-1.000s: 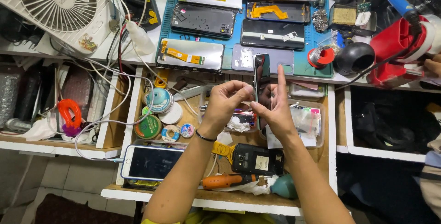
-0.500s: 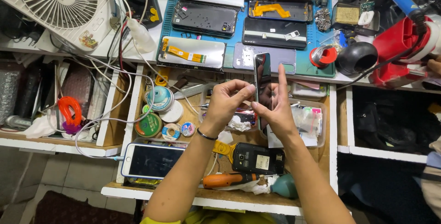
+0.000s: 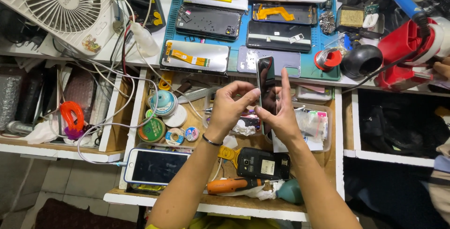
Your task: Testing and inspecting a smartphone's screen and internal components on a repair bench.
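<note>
Nearest the camera, at the front edge of the open drawer [image 3: 140,116], lie an orange screwdriver [image 3: 233,185], a white-framed phone [image 3: 157,166] with a dark screen, and a black phone with its back off [image 3: 262,163]. Just beyond them the two forearms rise toward the middle of the view.

The left hand [image 3: 230,108], a dark band at its wrist, curls in from the left and pinches the near long edge of a dark smartphone [image 3: 266,84] between thumb and fingertips. The right hand [image 3: 280,114] stands against the phone from the right, palm toward it and index finger stretched straight up along its far edge, so the phone is clamped between the two hands. The phone is held upright above the drawer, its long axis running away from the person, bottom end hidden between the palms and top end just reaching the desk's front edge. It is seen nearly edge-on, glossy face turned left toward the left hand. Both hands touch it; neither is nearer.

Under the hands sit a clear plastic box [image 3: 313,125] of small parts and some solder and tape reels [image 3: 164,103].

Farther off, on the desk, a blue work mat [image 3: 307,72] carries several opened phones and screens. A white fan [image 3: 61,3] stands at the far left, a red tool stand [image 3: 405,53] at the far right.
</note>
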